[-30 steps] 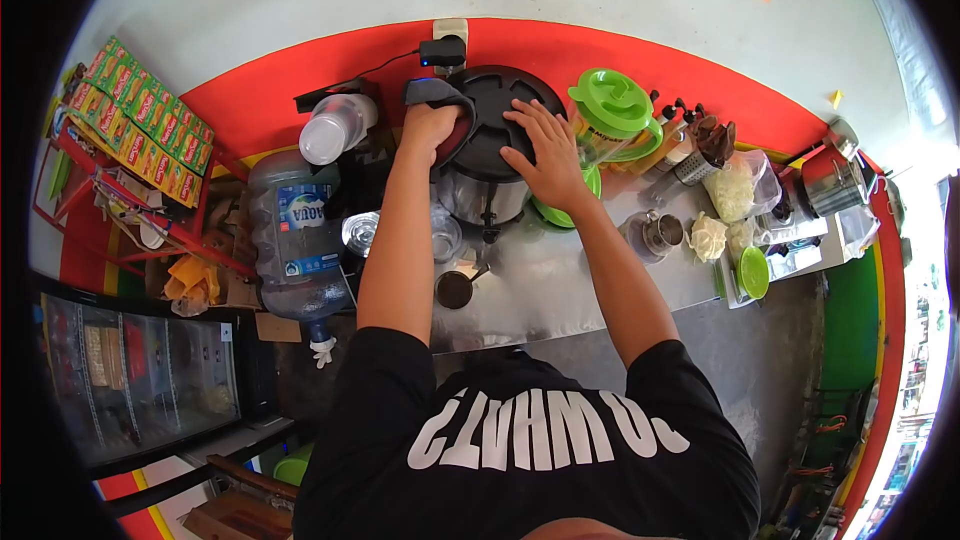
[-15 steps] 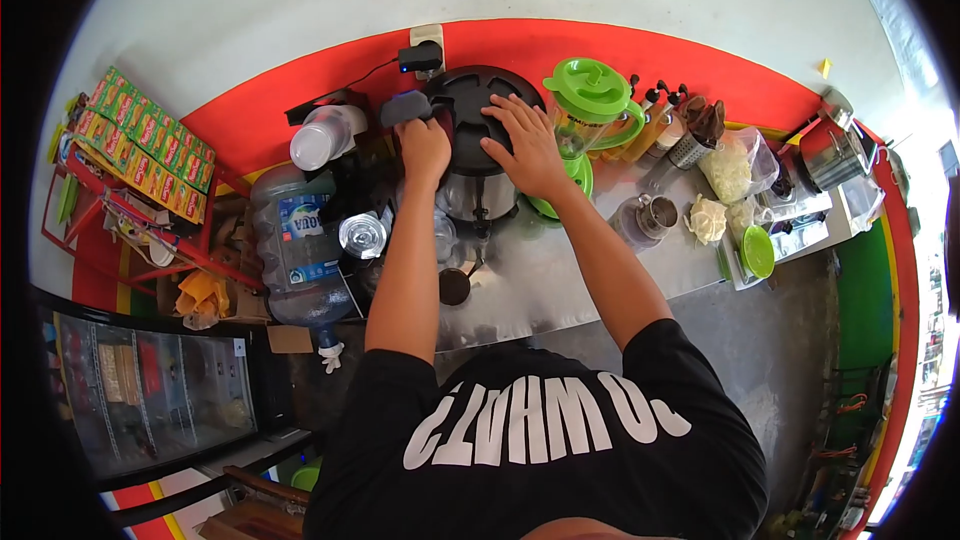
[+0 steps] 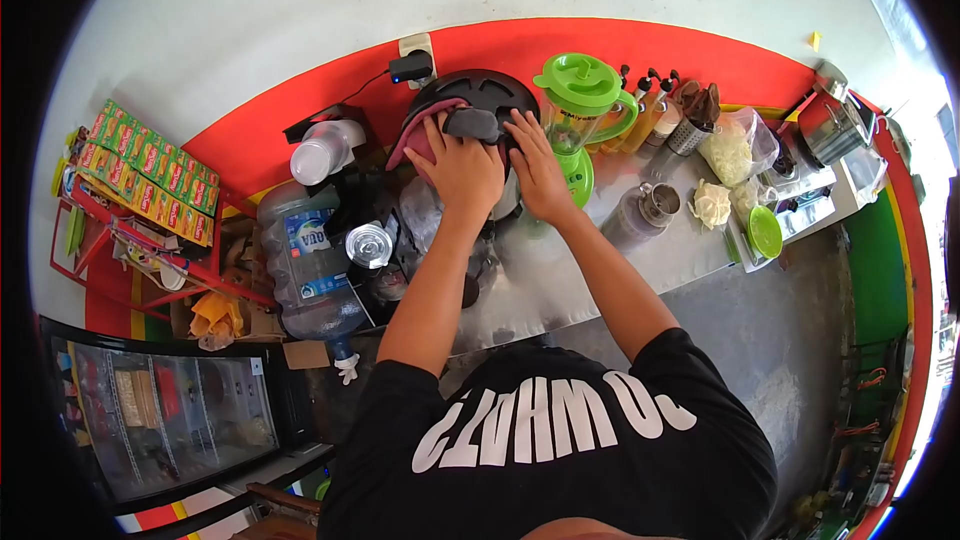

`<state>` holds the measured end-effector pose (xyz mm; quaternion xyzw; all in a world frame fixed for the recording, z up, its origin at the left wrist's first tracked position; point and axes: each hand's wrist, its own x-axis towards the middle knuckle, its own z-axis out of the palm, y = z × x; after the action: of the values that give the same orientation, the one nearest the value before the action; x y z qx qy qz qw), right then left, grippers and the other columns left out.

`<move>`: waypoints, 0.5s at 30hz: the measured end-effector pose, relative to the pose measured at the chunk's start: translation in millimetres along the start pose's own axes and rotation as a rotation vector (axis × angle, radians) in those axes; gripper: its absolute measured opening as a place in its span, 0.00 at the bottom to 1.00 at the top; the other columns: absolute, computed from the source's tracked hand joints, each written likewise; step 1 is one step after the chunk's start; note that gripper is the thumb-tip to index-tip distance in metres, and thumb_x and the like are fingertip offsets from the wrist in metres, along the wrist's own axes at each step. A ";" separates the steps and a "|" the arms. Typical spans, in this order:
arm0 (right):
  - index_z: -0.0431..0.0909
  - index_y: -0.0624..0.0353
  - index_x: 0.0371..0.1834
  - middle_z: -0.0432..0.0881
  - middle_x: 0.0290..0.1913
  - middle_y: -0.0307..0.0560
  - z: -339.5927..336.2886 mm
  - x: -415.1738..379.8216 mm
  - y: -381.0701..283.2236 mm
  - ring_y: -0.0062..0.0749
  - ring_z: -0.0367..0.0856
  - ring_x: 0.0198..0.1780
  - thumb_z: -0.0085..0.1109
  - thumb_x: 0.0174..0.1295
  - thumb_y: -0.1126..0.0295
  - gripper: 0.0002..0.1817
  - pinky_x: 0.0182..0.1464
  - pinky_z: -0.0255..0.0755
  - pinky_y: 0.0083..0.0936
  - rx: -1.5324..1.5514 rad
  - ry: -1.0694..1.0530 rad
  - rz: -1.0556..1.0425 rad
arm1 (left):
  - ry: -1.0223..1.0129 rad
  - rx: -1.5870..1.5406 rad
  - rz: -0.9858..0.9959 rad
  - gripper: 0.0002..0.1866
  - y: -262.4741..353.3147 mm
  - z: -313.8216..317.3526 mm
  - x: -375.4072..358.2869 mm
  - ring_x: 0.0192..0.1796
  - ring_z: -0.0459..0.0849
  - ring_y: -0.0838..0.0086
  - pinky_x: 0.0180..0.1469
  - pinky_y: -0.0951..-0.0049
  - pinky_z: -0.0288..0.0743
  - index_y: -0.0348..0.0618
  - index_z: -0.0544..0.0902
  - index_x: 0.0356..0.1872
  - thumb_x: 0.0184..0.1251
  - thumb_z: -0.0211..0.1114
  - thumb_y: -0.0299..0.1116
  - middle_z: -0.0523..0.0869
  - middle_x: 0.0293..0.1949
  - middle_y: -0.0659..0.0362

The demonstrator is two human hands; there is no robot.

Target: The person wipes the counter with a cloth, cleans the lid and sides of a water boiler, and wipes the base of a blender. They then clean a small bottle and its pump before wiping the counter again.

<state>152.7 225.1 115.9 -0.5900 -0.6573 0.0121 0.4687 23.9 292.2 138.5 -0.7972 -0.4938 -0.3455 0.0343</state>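
Note:
In the head view, a large round appliance with a black lid (image 3: pixel 505 90) stands on the counter against the red wall band. My left hand (image 3: pixel 465 172) presses a pink and dark grey cloth (image 3: pixel 425 135) onto the lid's left and front part. Its grey fold sticks out past my fingers. My right hand (image 3: pixel 540 172) lies against the lid's right edge, fingers stretched out and holding nothing. Both hands hide most of the appliance's body. Close on the right stands a blender (image 3: pixel 580 90) with a green lid and handle.
A water jug (image 3: pixel 310 240) and stacked plastic cups (image 3: pixel 322 152) stand left. To the right are pump bottles (image 3: pixel 640 105), a metal shaker (image 3: pixel 658 202), a bag of pale food (image 3: pixel 735 150), a green bowl (image 3: pixel 764 232) and a steel pot (image 3: pixel 832 145). A power adapter (image 3: pixel 411 66) is plugged in behind.
My left hand has moved right and down with the cloth, from the lid's left edge onto its front. My right hand has slid down from the lid's top to its right edge.

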 end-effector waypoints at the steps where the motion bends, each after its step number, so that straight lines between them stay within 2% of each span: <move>1: 0.67 0.64 0.79 0.63 0.84 0.57 1.1 -5.9 -3.3 0.60 0.52 0.87 0.51 0.78 0.74 0.27 0.85 0.49 0.49 0.008 0.046 0.010 | -0.018 0.008 0.055 0.29 -4.0 4.0 6.3 0.83 0.58 0.38 0.80 0.27 0.50 0.39 0.76 0.72 0.78 0.57 0.45 0.70 0.77 0.40; 3: 0.64 0.66 0.81 0.60 0.85 0.58 0.5 -14.6 -8.1 0.61 0.51 0.87 0.52 0.75 0.76 0.30 0.85 0.50 0.49 -0.020 0.033 0.021 | -0.034 0.015 0.111 0.30 -7.9 8.5 21.1 0.83 0.60 0.41 0.81 0.30 0.51 0.38 0.76 0.72 0.77 0.58 0.46 0.70 0.77 0.40; 5: 0.61 0.67 0.82 0.58 0.86 0.59 0.0 -20.7 -12.6 0.62 0.50 0.87 0.53 0.72 0.79 0.34 0.85 0.51 0.48 -0.049 0.024 0.032 | -0.145 -0.063 0.174 0.31 -7.2 10.6 37.7 0.82 0.63 0.44 0.83 0.36 0.51 0.37 0.77 0.71 0.76 0.58 0.48 0.73 0.76 0.41; 6: 0.59 0.68 0.83 0.57 0.86 0.60 -0.4 -23.4 -14.3 0.61 0.50 0.87 0.54 0.69 0.80 0.37 0.85 0.51 0.48 -0.074 0.019 0.023 | -0.185 -0.068 0.162 0.33 -5.8 14.5 45.2 0.83 0.62 0.48 0.84 0.41 0.51 0.37 0.76 0.72 0.75 0.58 0.50 0.71 0.78 0.42; 11: 0.54 0.69 0.85 0.55 0.87 0.61 -5.2 -28.6 -18.3 0.61 0.48 0.88 0.56 0.64 0.83 0.43 0.86 0.51 0.48 -0.134 -0.026 0.005 | -0.222 -0.047 0.234 0.34 1.0 29.8 78.7 0.84 0.62 0.51 0.83 0.44 0.55 0.38 0.77 0.72 0.72 0.59 0.51 0.70 0.79 0.45; 13: 0.53 0.65 0.87 0.53 0.88 0.59 -7.8 -29.7 -19.4 0.57 0.47 0.89 0.56 0.65 0.83 0.44 0.86 0.48 0.46 -0.106 -0.038 0.044 | -0.336 -0.010 0.304 0.33 3.6 28.5 84.9 0.83 0.64 0.54 0.83 0.46 0.56 0.39 0.77 0.72 0.73 0.58 0.50 0.72 0.78 0.48; 15: 0.53 0.64 0.87 0.53 0.88 0.58 -12.2 -30.3 -18.0 0.56 0.47 0.89 0.57 0.64 0.83 0.45 0.86 0.49 0.45 -0.089 -0.065 0.042 | -0.300 -0.055 0.342 0.31 -0.7 28.9 79.3 0.83 0.65 0.56 0.83 0.47 0.57 0.40 0.78 0.71 0.73 0.57 0.48 0.73 0.78 0.49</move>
<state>142.5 189.3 114.7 -0.6235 -0.6593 0.0117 0.4201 60.0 364.5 162.8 -0.9124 -0.3415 -0.2256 -0.0032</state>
